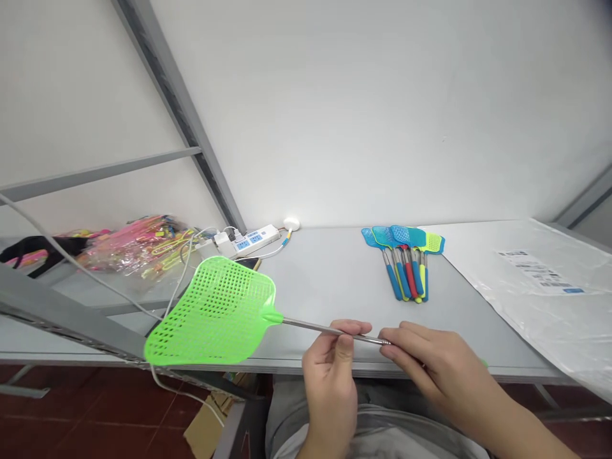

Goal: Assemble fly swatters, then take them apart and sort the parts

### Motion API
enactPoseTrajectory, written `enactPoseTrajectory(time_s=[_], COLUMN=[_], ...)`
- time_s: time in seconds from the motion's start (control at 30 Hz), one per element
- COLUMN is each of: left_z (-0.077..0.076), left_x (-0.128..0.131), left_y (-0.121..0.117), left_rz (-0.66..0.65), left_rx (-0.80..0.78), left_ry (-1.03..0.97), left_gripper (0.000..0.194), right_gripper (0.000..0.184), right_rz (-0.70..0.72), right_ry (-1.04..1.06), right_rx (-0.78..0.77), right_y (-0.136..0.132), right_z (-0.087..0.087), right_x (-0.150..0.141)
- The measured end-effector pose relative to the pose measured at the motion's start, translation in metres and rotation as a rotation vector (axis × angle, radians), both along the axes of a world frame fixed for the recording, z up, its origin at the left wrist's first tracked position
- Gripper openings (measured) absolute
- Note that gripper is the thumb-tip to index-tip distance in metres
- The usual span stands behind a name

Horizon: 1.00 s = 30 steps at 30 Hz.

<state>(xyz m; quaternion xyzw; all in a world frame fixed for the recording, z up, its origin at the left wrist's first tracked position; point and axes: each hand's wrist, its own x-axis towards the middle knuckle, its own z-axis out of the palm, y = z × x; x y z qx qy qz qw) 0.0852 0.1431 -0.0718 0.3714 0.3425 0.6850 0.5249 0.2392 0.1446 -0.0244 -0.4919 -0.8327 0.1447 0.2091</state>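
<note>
From the head view, we see our left hand (pixel 329 389) and right hand (pixel 444 373) both closed on the thin metal shaft (pixel 325 329) of a green plastic fly swatter (pixel 210 312), the fingers (pixel 351 328) of each pinching it. The swatter is held in the air, its mesh blade out to the left above the front edge of the grey counter (pixel 325 274), close to a white cable (pixel 179 293). A slack pinch could let the long shaft tip and drop the swatter to the red tile floor (pixel 95 408). Swinging it left could snag the mesh on that cable and tug the power strip (pixel 246 241). Swinging it forward could knock the fanned bundle of blue and yellow swatters (pixel 404 261) out of place. Squeezing too hard could bend the slender shaft.
</note>
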Motion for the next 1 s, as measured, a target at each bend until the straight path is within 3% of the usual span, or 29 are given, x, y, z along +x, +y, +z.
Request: enactPoseTrajectory(time_s=[0.17,0.3,0.53,0.63,0.8,1.0], left_z=[0.010,0.025,0.046,0.062,0.083,0.086], left_x=[-0.023,-0.048,-0.029,-0.031,-0.053,-0.048], left_y=[0.023,0.045,0.051,0.066,0.102,0.124], left_rz=[0.184,0.373,0.278,0.297,0.339,0.299], left_rx=[-0.019,0.021,0.063,0.088,0.135,0.178], left_ry=[-0.110,-0.202,-0.167,-0.225,-0.279,-0.287], left_gripper=[0.021,0.022,0.022,0.025,0.026,0.025], right_gripper=[0.029,0.028,0.025,0.026,0.029,0.029], right_rz=[-0.013,-0.048,-0.160,-0.221,-0.294,-0.363], right_ry=[-0.029,-0.125,-0.296,-0.334,-0.397,-0.376], right_rx=[0.059,0.184,0.519,0.601,0.636,0.574], right_y=[0.012,0.015,-0.009,-0.010,-0.004,0.003], right_z=[-0.008,-0.019,-0.021,-0.029,-0.042,-0.038], right_x=[0.003,0.029,0.081,0.101,0.126,0.120])
